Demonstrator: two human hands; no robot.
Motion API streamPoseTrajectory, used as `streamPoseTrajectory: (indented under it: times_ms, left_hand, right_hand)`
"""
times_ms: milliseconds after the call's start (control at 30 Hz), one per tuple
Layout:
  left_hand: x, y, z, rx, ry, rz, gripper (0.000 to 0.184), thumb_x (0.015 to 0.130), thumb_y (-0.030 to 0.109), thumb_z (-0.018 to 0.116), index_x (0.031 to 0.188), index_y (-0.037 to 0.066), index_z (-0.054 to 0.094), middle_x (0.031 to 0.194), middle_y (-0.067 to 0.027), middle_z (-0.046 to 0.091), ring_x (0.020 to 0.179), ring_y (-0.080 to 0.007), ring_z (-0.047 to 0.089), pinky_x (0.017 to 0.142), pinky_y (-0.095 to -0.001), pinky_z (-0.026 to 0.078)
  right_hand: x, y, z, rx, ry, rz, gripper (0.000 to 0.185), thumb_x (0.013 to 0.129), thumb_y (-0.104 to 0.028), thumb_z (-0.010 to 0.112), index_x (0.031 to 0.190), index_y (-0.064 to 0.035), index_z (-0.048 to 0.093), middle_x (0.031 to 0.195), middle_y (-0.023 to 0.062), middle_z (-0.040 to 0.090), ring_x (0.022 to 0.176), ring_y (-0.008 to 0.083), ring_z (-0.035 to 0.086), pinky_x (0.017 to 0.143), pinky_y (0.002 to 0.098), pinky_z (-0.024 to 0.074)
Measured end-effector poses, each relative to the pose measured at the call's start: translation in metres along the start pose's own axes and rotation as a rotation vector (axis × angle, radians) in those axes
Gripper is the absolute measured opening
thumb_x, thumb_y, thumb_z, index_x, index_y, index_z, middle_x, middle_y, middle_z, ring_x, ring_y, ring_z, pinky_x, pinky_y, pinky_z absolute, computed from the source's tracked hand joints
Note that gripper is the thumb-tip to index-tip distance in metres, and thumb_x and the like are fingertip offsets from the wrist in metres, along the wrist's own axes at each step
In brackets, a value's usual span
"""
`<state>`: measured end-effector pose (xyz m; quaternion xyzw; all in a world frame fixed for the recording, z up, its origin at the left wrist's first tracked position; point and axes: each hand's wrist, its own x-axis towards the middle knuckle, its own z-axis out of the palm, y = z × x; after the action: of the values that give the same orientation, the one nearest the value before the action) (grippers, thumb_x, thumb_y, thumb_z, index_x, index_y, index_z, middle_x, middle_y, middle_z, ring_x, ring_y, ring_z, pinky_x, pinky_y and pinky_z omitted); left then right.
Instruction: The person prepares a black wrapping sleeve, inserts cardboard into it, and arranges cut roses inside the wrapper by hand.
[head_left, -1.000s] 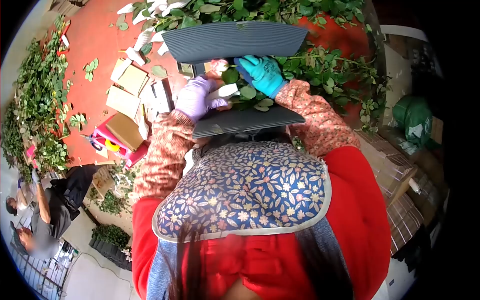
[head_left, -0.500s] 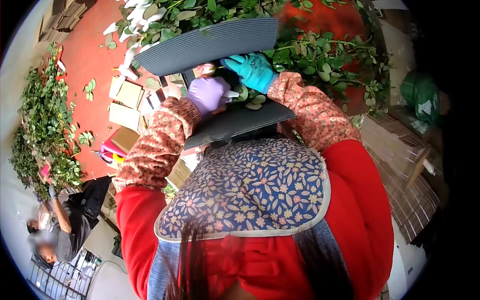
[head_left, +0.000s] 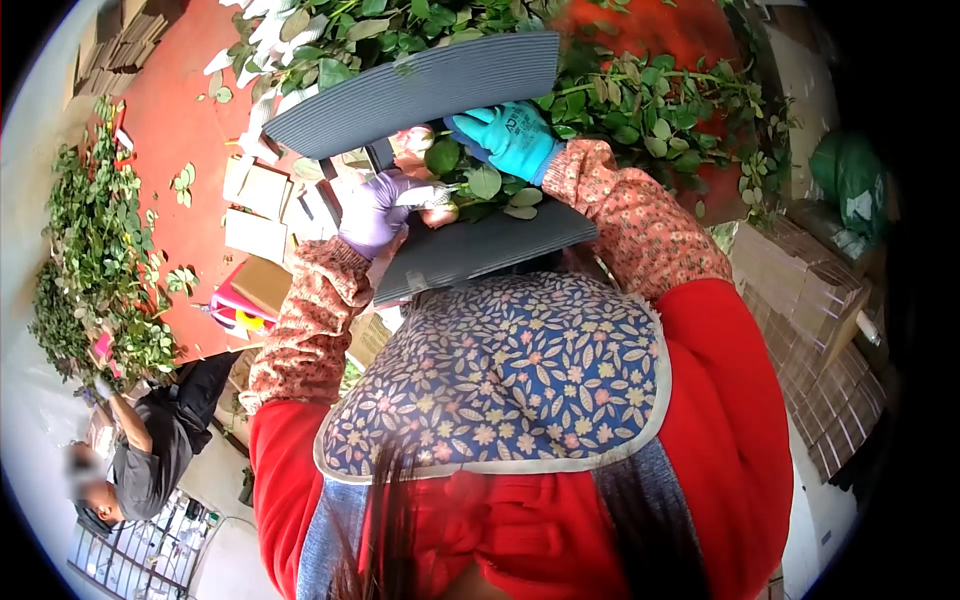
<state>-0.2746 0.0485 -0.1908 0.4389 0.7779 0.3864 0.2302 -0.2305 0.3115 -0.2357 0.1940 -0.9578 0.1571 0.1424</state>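
Note:
My left hand (head_left: 372, 212), in a purple glove, has its fingers bent together at a pink rose (head_left: 440, 214), with a small white piece at the fingertips. My right hand (head_left: 512, 140) wears a teal glove and is curled around rose stems, which its fingers mostly hide. Another pink rose head (head_left: 413, 140) lies to the left of that hand. Green leaves (head_left: 485, 182) spread between both hands. A dark ribbed board (head_left: 420, 90) stands beyond the hands, and a second ribbed board (head_left: 480, 252) is on the near side, against the apron.
Leafy stems (head_left: 650, 110) lie on the red table (head_left: 205, 130) at right, with white-wrapped bunches (head_left: 272, 45) at upper left. Cardboard pieces (head_left: 258, 190) are left of the boards. Another person (head_left: 155, 450) works by a leafy pile (head_left: 90, 240). Boxes (head_left: 800, 300) stand at right.
My left hand has drawn back leftward and its fingers have turned, uncovering a pink rose and more leaves. My right hand has barely shifted. The view has moved slightly.

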Motion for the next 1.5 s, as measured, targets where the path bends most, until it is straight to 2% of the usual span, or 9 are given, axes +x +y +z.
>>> streamPoseTrajectory:
  times_ms: [200,333,400,567,733,900,1133,1367,1500]
  left_hand:
    - [-0.004,0.055,-0.003,-0.512,0.151,-0.655,0.041,0.087,0.011,0.068,0.125,0.003,0.057,0.090,-0.0081,0.070,0.073,-0.0160,0.061,0.068,-0.0284,0.049]
    - [-0.010,0.027,0.014,-0.409,0.205,-0.563,0.031,0.086,0.010,0.068,0.115,0.002,0.062,0.088,-0.0067,0.067,0.071,-0.0101,0.056,0.061,-0.0243,0.044]
    - [-0.015,0.016,0.017,0.016,0.268,-0.131,0.024,0.088,0.014,0.067,0.108,0.001,0.064,0.077,-0.0024,0.059,0.057,-0.0071,0.052,0.049,-0.0240,0.040]
    - [-0.023,0.013,0.025,-0.384,0.233,-0.380,0.009,0.089,0.008,0.064,0.092,0.000,0.067,0.078,-0.0032,0.054,0.057,-0.0107,0.050,0.048,-0.0236,0.038]
    - [-0.028,0.011,0.012,-0.147,0.273,-0.073,0.006,0.088,0.008,0.063,0.089,0.003,0.066,0.076,-0.0041,0.054,0.065,-0.0132,0.053,0.057,-0.0269,0.041]
    - [-0.075,0.022,-0.006,-0.158,0.581,-0.579,0.009,0.085,0.009,0.067,0.092,0.005,0.062,0.077,-0.0024,0.059,0.074,-0.0129,0.056,0.067,-0.0297,0.046]
    - [-0.223,0.037,0.033,-0.346,0.271,-0.956,0.011,0.080,0.006,0.072,0.086,0.002,0.064,0.074,0.0031,0.058,0.068,-0.0069,0.052,0.064,-0.0243,0.045]
    - [-0.372,-0.032,0.155,0.069,-0.045,-1.469,0.046,0.073,0.027,0.074,0.112,0.005,0.065,0.097,-0.0196,0.068,0.094,-0.0363,0.065,0.083,-0.0422,0.051]
    - [-0.359,-0.008,0.134,0.192,-0.309,-1.512,0.060,0.066,0.034,0.078,0.117,0.008,0.061,0.103,-0.0201,0.066,0.097,-0.0335,0.065,0.081,-0.0413,0.052]
  right_hand:
    - [0.000,0.007,-0.001,0.027,0.068,-0.047,0.033,0.080,-0.022,0.065,0.113,-0.0147,0.061,0.113,0.0028,0.058,0.089,0.0258,0.060,0.071,0.0386,0.0508]
    - [0.001,0.007,-0.001,0.028,-0.009,-0.016,0.035,0.079,-0.020,0.065,0.114,-0.0146,0.060,0.114,0.0032,0.058,0.088,0.0268,0.061,0.073,0.0396,0.0515]
    - [0.001,0.004,-0.001,0.023,0.025,-0.016,0.036,0.079,-0.018,0.064,0.115,-0.0143,0.060,0.114,0.0031,0.058,0.089,0.0269,0.061,0.073,0.0404,0.0519]
    - [0.002,0.007,0.001,0.047,0.062,-0.033,0.035,0.079,-0.018,0.065,0.113,-0.0136,0.060,0.114,0.0029,0.058,0.089,0.0277,0.061,0.073,0.0406,0.0520]
    - [0.002,0.004,-0.002,0.053,0.056,-0.021,0.035,0.079,-0.018,0.065,0.113,-0.0133,0.060,0.116,0.0029,0.058,0.089,0.0281,0.060,0.074,0.0404,0.0516]
    - [0.005,0.005,-0.002,0.110,0.054,-0.017,0.032,0.080,-0.018,0.065,0.111,-0.0123,0.061,0.114,0.0042,0.059,0.091,0.0290,0.060,0.075,0.0412,0.0512]
    - [0.013,-0.001,-0.028,0.144,-0.075,-0.030,0.037,0.082,-0.022,0.065,0.118,-0.0127,0.060,0.117,0.0088,0.060,0.101,0.0319,0.058,0.083,0.0438,0.0478]
    - [0.053,-0.030,-0.126,0.214,-0.258,-0.148,0.037,0.082,-0.021,0.066,0.117,-0.0102,0.061,0.107,0.0118,0.064,0.094,0.0332,0.061,0.079,0.0422,0.0487]
    - [0.049,-0.041,-0.129,0.318,-0.409,-0.191,0.032,0.081,-0.018,0.065,0.113,-0.0105,0.063,0.095,0.0111,0.065,0.077,0.0335,0.063,0.066,0.0431,0.0499]
